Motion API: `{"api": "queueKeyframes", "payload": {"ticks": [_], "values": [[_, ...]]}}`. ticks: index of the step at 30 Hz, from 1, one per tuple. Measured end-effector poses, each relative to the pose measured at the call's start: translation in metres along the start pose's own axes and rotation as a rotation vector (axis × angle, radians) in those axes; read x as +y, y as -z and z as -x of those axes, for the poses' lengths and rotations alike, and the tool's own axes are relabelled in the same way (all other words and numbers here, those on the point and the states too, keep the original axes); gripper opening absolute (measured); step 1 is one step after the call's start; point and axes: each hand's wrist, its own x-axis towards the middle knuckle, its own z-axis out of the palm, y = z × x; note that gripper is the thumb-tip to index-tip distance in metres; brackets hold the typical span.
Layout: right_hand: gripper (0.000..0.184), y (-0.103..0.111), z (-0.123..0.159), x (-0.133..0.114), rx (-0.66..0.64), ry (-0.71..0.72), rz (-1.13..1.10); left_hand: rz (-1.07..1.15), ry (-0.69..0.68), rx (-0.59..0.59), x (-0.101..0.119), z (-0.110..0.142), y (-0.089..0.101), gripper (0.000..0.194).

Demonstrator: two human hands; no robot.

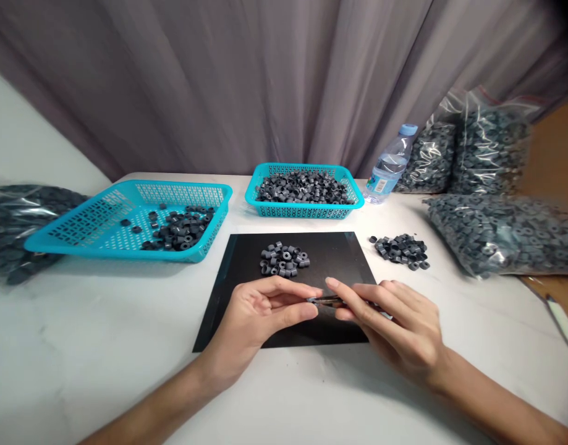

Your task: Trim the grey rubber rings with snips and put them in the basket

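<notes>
My left hand [269, 309] pinches a small grey plastic piece [313, 300] between thumb and fingertips, and most of it is covered. Fingers of my right hand [399, 315] are wrapped round a slim metal tool [332, 301]; its tip meets the grey piece, and its exact kind is hidden. Both hands are over the front part of a black mat [219, 309]. Just beyond them on the mat lies a pile of short grey plastic rings [284, 259]. Another heap of grey pieces [402, 250] rests on the white table, right of the mat.
A turquoise basket [126, 252] with some grey pieces stands at left. Behind the mat, a second basket [306, 212] is full of them. A water bottle [388, 167] stands beside it. Bags of grey pieces lie at right [506, 235] and at left [24, 228].
</notes>
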Motion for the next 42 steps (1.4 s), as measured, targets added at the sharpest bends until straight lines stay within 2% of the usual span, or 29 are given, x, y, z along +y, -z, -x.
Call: {"api": "queueKeyframes", "payload": {"ticks": [8,15,22,29,42], "values": [[0.03,0.006,-0.003,0.003,0.019,0.138,0.143,0.04,0.084,-0.016,0.0,0.002,0.0,0.013],[0.031,0.01,-0.004,0.005,0.03,0.157,0.15,0.114,0.154,-0.083,0.007,0.004,-0.002,0.013],[0.025,0.01,-0.006,0.004,0.042,0.151,0.17,0.181,0.198,-0.107,0.009,0.003,-0.005,0.012],[0.026,0.016,-0.008,0.002,0.048,0.203,0.215,0.229,0.225,-0.113,0.012,0.007,-0.005,0.005],[0.026,0.022,-0.012,0.0,0.025,0.219,0.223,0.294,0.28,-0.158,0.013,0.011,-0.006,0.013]]}}
